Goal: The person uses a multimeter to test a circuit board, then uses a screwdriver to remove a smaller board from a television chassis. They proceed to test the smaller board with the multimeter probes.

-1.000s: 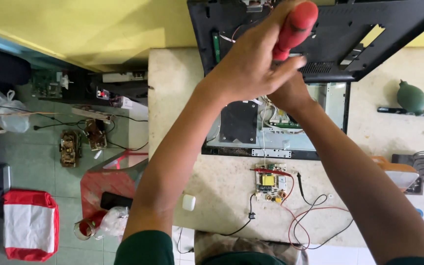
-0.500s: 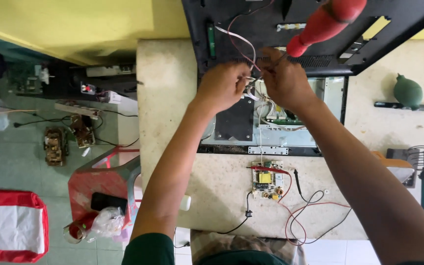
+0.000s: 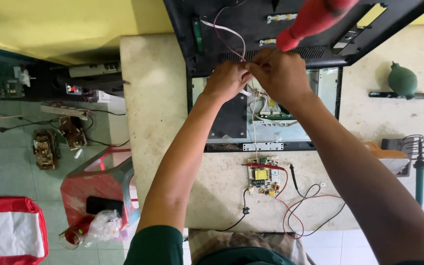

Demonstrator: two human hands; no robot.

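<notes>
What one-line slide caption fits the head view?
Both hands, left hand and right hand, pinch thin wires over an opened flat-screen chassis; right grips a red-handled screwdriver.

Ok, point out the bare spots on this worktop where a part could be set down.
Bare tabletop lies left of the opened monitor chassis, along the left arm. A second patch sits between the green blower bulb and the soldering stand. It is crowded near the small circuit board and its red and black leads, and where both hands work the wires.
</notes>
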